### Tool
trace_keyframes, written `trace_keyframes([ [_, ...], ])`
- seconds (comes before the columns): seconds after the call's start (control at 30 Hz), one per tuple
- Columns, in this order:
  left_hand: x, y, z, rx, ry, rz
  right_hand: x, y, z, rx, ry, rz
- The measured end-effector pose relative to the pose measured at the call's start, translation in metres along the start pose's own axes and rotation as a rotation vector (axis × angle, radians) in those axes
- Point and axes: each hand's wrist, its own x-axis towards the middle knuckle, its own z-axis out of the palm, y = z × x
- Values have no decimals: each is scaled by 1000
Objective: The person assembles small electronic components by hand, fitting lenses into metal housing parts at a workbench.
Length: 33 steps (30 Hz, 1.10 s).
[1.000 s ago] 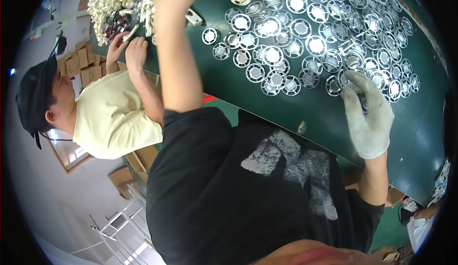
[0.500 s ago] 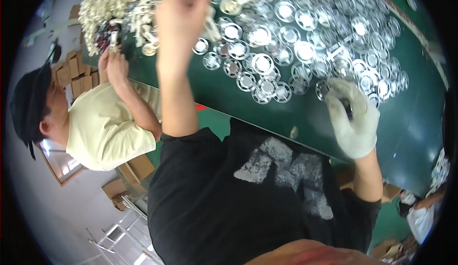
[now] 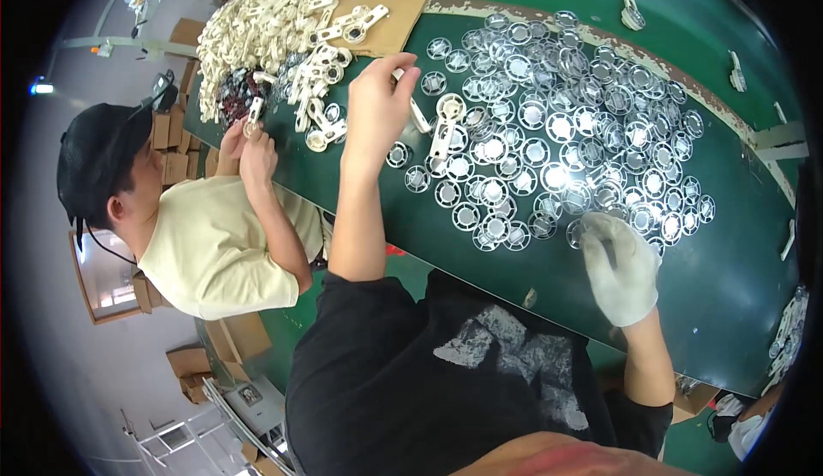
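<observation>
My bare left hand (image 3: 379, 107) is raised over the table with its fingers pinched together. A slim cream plastic part (image 3: 419, 114) runs past the thumb and seems caught in the fingers. Beside it, a cream part with a round end (image 3: 447, 120) lies on the discs. My right hand (image 3: 619, 266), in a white glove, has its fingers bent at the near edge of a pile of clear round discs with silvery centres (image 3: 533, 114). One clear disc (image 3: 576, 234) is at its fingertips; the fingers partly hide it.
At left, a person (image 3: 219, 240) in a cap handles a cream part beside a large heap of cream parts (image 3: 257, 35). Cardboard (image 3: 399, 13) lies by that heap. A worn raised edge (image 3: 720, 107) borders the green table (image 3: 489, 283). A small scrap (image 3: 530, 297) lies near the front edge.
The view has tilted, showing more of the table's far side. My left hand has come back toward the discs, beside the slim cream part. My right hand stays at the disc by the pile's near edge.
</observation>
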Motion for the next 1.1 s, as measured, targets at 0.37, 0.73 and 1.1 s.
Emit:
trace_keyframes([
  [0.37, -88, 129, 67, -947, -859, 481, -7, 11, -4, 128, -197, 207],
  [0.73, -79, 113, 73, -695, -598, 346, 12, -10, -27, 705, -288, 701],
  [1.1, -73, 123, 64, -615, -1016, 482, 15, 19, -46, 1235, -976, 717],
])
